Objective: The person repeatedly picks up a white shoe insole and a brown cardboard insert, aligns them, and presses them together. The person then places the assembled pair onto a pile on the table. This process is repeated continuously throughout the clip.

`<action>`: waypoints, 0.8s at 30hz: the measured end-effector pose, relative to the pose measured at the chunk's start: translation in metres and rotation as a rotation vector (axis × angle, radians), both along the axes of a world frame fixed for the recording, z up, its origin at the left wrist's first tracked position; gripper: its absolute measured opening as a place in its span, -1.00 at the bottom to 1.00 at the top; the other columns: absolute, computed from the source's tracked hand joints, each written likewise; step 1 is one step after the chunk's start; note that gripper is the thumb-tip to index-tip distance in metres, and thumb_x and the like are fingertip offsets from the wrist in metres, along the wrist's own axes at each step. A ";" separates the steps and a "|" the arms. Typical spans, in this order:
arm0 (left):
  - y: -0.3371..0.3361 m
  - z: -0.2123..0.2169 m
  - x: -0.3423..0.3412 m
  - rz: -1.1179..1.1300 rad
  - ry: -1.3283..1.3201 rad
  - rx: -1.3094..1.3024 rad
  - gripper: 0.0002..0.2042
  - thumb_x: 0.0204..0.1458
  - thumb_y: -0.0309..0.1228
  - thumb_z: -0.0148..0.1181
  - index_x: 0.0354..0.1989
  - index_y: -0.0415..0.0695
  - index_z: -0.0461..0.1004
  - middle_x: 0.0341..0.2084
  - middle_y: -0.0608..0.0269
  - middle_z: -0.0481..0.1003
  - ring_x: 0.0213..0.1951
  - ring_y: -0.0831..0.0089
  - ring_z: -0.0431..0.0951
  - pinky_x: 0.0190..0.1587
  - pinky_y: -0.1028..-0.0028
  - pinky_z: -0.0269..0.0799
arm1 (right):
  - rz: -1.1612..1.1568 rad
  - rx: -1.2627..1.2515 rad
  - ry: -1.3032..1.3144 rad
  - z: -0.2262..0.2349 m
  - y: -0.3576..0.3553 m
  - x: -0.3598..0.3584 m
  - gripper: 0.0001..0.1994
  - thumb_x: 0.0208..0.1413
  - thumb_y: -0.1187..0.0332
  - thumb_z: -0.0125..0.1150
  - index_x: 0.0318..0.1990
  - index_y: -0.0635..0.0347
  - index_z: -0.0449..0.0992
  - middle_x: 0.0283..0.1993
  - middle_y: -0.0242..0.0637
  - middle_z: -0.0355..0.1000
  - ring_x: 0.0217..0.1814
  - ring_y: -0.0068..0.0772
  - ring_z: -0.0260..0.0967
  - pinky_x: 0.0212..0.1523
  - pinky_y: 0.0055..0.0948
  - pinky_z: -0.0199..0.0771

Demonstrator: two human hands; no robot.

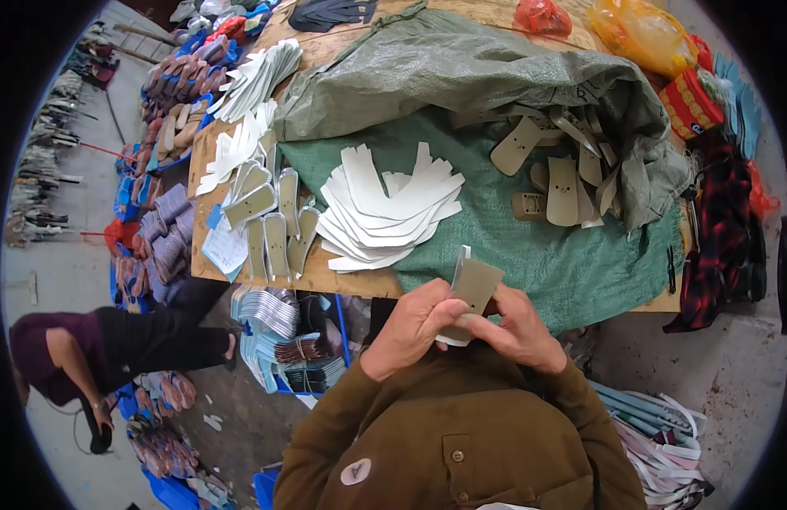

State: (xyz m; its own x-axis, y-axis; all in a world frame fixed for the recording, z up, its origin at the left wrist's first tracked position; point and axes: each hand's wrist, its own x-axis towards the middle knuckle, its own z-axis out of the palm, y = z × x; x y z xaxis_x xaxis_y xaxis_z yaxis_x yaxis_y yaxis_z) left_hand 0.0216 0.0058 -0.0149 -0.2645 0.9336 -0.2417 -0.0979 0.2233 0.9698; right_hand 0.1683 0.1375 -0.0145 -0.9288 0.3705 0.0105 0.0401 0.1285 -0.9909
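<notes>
Close to my body, both hands grip an olive-beige insole board (476, 285) with a small hole in it and a white strip along its edge. My left hand (413, 327) is closed on its left side, the thumb pressed to the lower part. On the other side, my right hand (521, 330) pinches it, its thumb meeting the left one. Just beyond lies a fanned stack of white curved strips (385, 208). White-edged insole boards (274, 225) sit together at the table's left edge. Plain olive boards (562, 189) spill from a grey-green woven sack (461, 72) at the right.
Green woven cloth (538, 263) covers much of the wooden table (346, 280). More white strips (257, 81) lie at its far left corner. Below the left edge stands a blue crate (342, 327) of bundled parts. Another person (87, 348) bends at the far left.
</notes>
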 end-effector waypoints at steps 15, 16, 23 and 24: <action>0.001 -0.005 -0.007 0.006 0.249 0.022 -0.79 0.26 -0.33 0.08 -0.27 -0.25 0.36 -0.53 0.04 0.42 -0.46 0.30 0.41 -0.33 0.38 0.35 | 0.013 0.231 -0.124 0.002 0.003 -0.005 -0.69 0.03 0.50 0.27 -0.04 0.29 0.46 -0.19 -0.08 0.49 -0.22 -0.10 0.49 -0.22 -0.29 0.46; 0.004 -0.005 -0.013 -0.004 0.210 0.004 -0.79 0.25 -0.33 0.09 -0.24 -0.26 0.38 -0.49 0.00 0.45 -0.42 0.25 0.47 -0.30 0.37 0.38 | 0.006 0.304 -0.082 0.002 0.003 -0.004 -0.68 0.01 0.52 0.27 -0.03 0.28 0.45 -0.17 -0.08 0.48 -0.20 -0.06 0.48 -0.22 -0.27 0.46; 0.016 0.021 -0.019 -0.035 0.490 0.221 -0.56 0.09 -0.57 0.21 0.18 -0.18 0.37 0.04 -0.03 0.48 0.02 0.17 0.55 0.01 0.39 0.47 | -0.031 0.550 0.182 0.008 0.005 -0.022 -0.43 -0.01 0.61 0.20 0.22 0.26 0.25 0.08 -0.01 0.35 0.04 0.05 0.40 -0.02 -0.21 0.45; 0.017 0.020 -0.022 0.006 0.584 0.291 -0.51 0.04 -0.61 0.23 0.20 -0.16 0.37 0.08 -0.03 0.47 0.05 0.15 0.54 0.04 0.38 0.47 | -0.033 0.548 0.167 0.010 0.004 -0.021 -0.40 0.01 0.61 0.20 0.26 0.27 0.21 0.12 0.01 0.33 0.07 0.00 0.40 0.02 -0.24 0.45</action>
State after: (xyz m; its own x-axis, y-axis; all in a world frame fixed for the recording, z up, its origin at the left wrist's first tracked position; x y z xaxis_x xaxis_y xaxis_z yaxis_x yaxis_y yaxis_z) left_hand -0.0008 0.0230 0.0054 -0.2811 0.9374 0.2058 0.4630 -0.0554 0.8846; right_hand 0.1471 0.1415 -0.0049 -0.8859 0.2986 0.3550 -0.0986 0.6266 -0.7731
